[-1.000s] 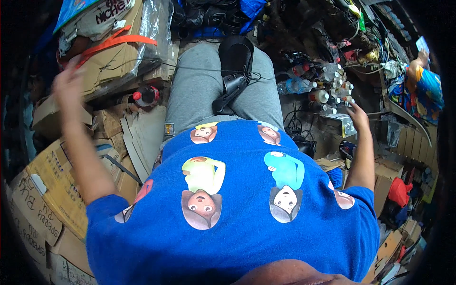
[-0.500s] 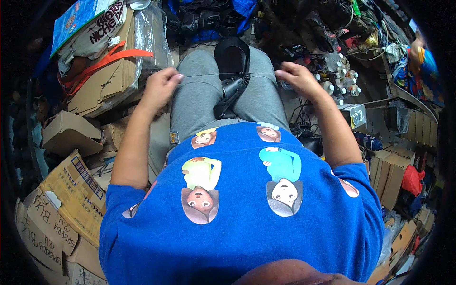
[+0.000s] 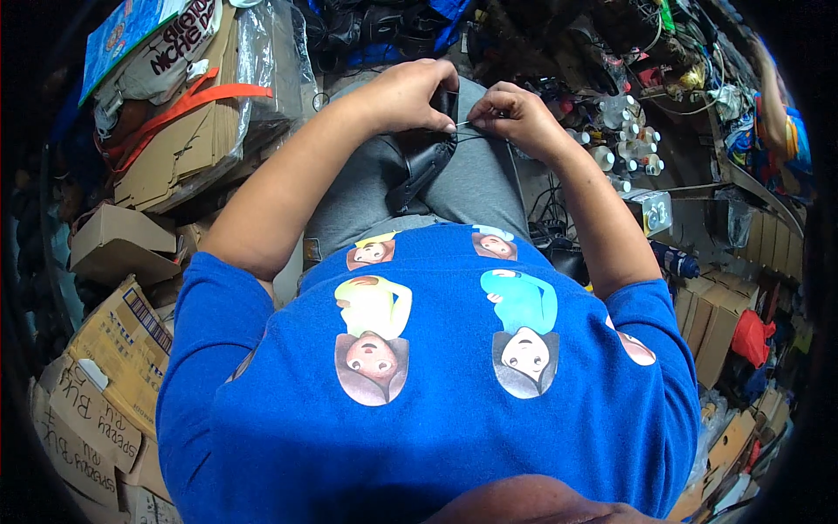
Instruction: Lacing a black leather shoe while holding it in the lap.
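Head view
Black shoe (image 3: 425, 162): lies on the person's lap, across the grey trousers (image 3: 349, 205); everything below is placed from it.
Left hand (image 3: 403, 94): curled over the shoe's far end, fingers closed on its edge.
Right hand (image 3: 509, 115): just right of the shoe, thumb and forefinger pinching a thin thread (image 3: 476, 131) that runs to the leather.
Risk, slip: the shoe rests loosely on the thighs; a hard tug could probably twist it from the left grip.
Risk, thread: pulled taut, it may snap or cut into a finger.
Risk, clutter: small white bottles (image 3: 611, 148) right of the shoe could be knocked by the elbow.
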Available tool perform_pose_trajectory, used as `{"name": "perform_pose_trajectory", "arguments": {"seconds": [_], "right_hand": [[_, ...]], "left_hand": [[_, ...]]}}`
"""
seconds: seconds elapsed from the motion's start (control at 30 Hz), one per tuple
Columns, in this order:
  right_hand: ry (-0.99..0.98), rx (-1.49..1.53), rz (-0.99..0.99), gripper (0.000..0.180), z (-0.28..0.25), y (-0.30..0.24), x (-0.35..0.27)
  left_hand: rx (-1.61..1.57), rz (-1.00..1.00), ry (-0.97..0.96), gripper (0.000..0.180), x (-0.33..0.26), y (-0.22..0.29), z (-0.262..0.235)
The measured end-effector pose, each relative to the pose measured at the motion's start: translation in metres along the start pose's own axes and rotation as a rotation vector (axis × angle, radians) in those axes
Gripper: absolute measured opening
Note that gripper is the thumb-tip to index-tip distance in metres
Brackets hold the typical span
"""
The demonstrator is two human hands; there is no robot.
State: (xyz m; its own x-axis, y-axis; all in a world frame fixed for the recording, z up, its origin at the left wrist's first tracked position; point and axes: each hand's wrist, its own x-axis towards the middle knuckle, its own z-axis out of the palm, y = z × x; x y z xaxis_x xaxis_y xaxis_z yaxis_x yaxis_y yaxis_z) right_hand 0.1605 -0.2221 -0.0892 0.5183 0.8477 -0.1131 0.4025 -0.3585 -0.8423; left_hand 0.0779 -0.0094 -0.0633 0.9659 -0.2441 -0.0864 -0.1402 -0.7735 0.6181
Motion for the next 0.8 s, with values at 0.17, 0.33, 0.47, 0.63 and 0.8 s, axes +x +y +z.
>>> {"name": "perform_pose_trajectory", "arguments": {"seconds": [0.17,0.33,0.47,0.63,0.8], "right_hand": [[-0.015,-0.035,-0.052,0.012,-0.001,0.001,0.003],[-0.056,-0.041,-0.094,0.013,0.001,0.003,0.006],[-0.028,-0.027,-0.084,0.014,0.008,0.002,0.003],[0.063,-0.020,-0.120,0.015,0.018,-0.001,-0.005],[0.126,-0.069,-0.154,0.020,0.024,-0.008,-0.017]], "left_hand": [[-0.025,-0.094,-0.235,0.031,0.013,-0.002,-0.004],[-0.305,-0.098,-0.261,0.027,0.011,-0.012,0.001],[-0.414,-0.102,-0.250,0.026,0.008,-0.019,0.005],[-0.518,-0.094,-0.252,0.024,0.006,-0.024,0.008],[-0.532,-0.054,-0.303,0.026,0.003,-0.028,0.006]]}}
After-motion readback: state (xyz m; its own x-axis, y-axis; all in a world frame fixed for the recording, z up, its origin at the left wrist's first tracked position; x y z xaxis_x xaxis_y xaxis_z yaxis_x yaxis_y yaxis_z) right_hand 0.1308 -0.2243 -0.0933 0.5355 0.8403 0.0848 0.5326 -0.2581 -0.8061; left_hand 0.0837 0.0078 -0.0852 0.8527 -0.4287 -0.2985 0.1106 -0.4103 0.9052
